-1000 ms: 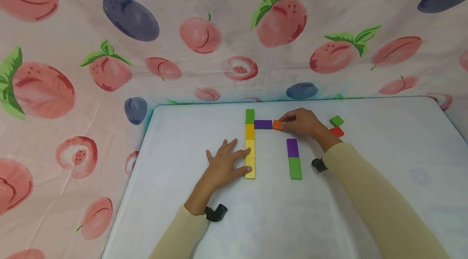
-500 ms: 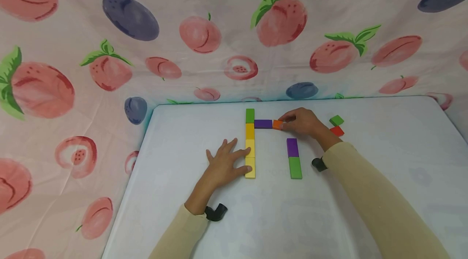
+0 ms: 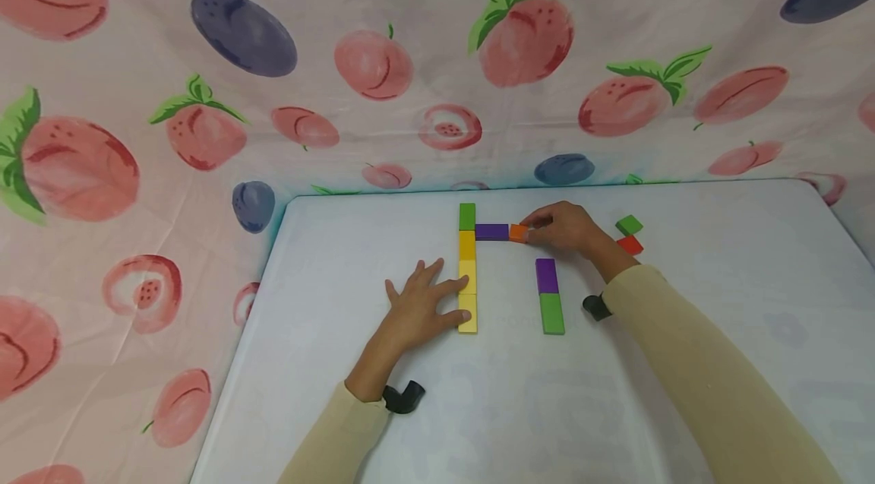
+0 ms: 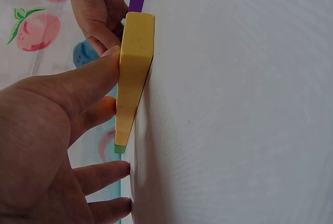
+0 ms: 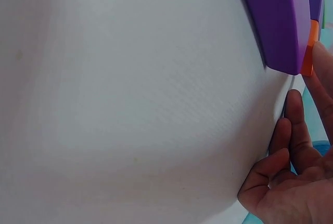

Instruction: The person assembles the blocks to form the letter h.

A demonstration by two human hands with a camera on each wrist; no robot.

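Note:
In the head view, a straight column of yellow blocks runs down the white table, with a green block at its far end. My left hand lies with spread fingers beside it, thumb and index fingertip touching the two nearest yellow blocks. From the column's upper part a purple block extends to the right. At its end, my right hand pinches a small orange block between thumb and fingers. The left wrist view shows my thumb against the end yellow block.
A second purple block and a longer green block lie end to end, right of the column. Beyond the right wrist sit a small green block and a red block. Fruit-printed cloth borders the white table.

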